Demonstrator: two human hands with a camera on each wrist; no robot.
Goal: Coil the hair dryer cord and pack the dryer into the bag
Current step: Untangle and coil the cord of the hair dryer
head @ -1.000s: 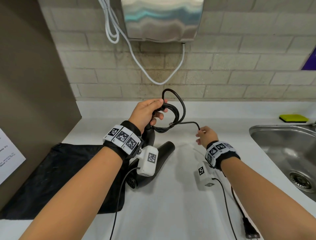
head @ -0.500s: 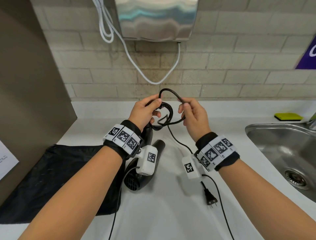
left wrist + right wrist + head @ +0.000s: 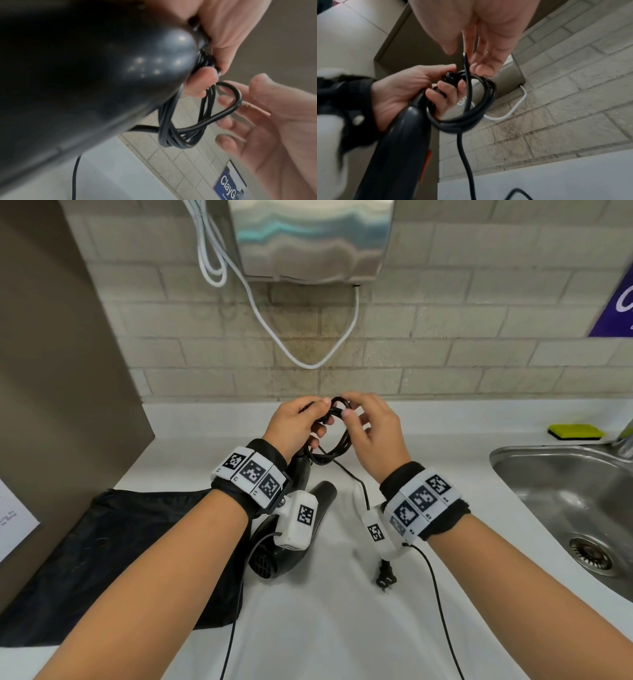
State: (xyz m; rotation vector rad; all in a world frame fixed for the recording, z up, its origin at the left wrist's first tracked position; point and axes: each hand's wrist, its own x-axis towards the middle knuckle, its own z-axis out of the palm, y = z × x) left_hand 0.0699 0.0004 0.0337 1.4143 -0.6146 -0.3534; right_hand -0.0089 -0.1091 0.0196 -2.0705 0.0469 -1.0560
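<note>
A black hair dryer (image 3: 325,494) lies partly on the counter, its handle end raised in my left hand (image 3: 317,419). That hand grips the coiled black cord (image 3: 337,445) together with the handle tip; several loops hang below its fingers (image 3: 447,93). My right hand (image 3: 346,407) meets it and pinches the top of the newest loop (image 3: 236,100) between thumb and fingers. The loose cord runs down to the plug (image 3: 386,577) lying on the counter. The black bag (image 3: 120,559) lies flat at the left, partly under the dryer.
A steel sink (image 3: 565,494) is sunk into the white counter (image 3: 308,628) at the right, with a yellow sponge (image 3: 575,431) behind it. A metal hand dryer (image 3: 308,237) with a white cable (image 3: 308,362) hangs on the brick wall. A brown partition (image 3: 51,371) borders the left.
My right hand swung in from the right with a length of cord and now joins my left hand at the coil. The plug slid up the counter toward the dryer.
</note>
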